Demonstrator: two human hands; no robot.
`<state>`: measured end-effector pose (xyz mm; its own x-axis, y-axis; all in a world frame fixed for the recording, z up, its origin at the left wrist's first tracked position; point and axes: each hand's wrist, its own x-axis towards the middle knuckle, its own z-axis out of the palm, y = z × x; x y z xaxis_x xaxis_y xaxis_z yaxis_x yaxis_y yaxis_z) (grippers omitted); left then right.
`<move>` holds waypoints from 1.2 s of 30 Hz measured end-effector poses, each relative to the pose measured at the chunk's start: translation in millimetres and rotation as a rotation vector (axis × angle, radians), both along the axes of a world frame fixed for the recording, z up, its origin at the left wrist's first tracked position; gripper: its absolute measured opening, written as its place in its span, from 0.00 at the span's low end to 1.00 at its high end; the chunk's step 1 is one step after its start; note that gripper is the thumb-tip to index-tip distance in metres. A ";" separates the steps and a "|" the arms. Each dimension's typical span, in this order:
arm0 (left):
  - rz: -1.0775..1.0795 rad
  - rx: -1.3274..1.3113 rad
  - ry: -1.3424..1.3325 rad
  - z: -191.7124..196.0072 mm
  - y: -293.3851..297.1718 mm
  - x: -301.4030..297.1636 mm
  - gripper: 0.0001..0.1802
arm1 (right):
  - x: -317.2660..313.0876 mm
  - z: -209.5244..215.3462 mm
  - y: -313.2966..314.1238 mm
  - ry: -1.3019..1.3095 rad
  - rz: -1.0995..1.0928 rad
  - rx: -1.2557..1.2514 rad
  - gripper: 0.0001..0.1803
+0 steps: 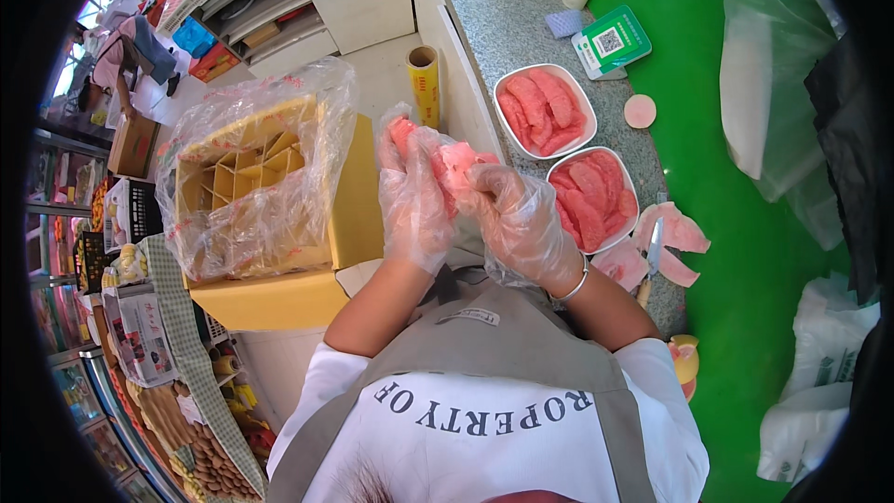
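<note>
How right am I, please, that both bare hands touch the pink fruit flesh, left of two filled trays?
Not bare: in the head view, the left hand and right hand wear clear plastic gloves, touching the pink fruit flesh left of two filled trays.

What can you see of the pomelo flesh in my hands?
The pomelo flesh is pink, moist-looking and irregular, with paler patches. It is held up in front of the grey apron, between the left grip and right grip, both in clear plastic gloves. They partly cover it, so its full outline is hidden.
</note>
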<state>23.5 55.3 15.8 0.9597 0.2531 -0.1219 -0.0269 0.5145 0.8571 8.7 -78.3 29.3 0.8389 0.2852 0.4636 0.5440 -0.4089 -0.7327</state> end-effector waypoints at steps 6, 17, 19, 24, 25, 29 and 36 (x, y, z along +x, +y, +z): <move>-0.055 -0.163 0.107 12.4 4.2 -4.2 0.25 | -1.5 23.0 -2.8 0.118 0.031 -0.045 0.14; -0.101 -0.109 0.060 2.4 -1.3 -5.3 0.24 | 3.3 0.1 -2.0 -0.101 0.017 -0.079 0.10; -0.112 -0.068 0.071 1.7 -1.5 -6.9 0.24 | 3.0 0.9 -3.7 0.038 -0.001 -0.034 0.07; -0.251 -0.092 0.080 3.9 5.5 -8.8 0.25 | 12.8 -8.6 -10.1 0.247 -0.034 0.233 0.03; -0.286 -0.125 0.074 2.3 7.5 -9.0 0.24 | 15.6 -9.7 -9.2 0.312 -0.022 0.413 0.03; -0.375 -0.183 0.096 -3.8 12.8 -8.7 0.25 | 22.1 -4.6 -11.0 0.479 0.016 0.614 0.06; -0.363 -0.223 -0.023 -1.4 20.1 -10.7 0.32 | 21.5 15.2 -15.4 0.303 0.244 0.166 0.46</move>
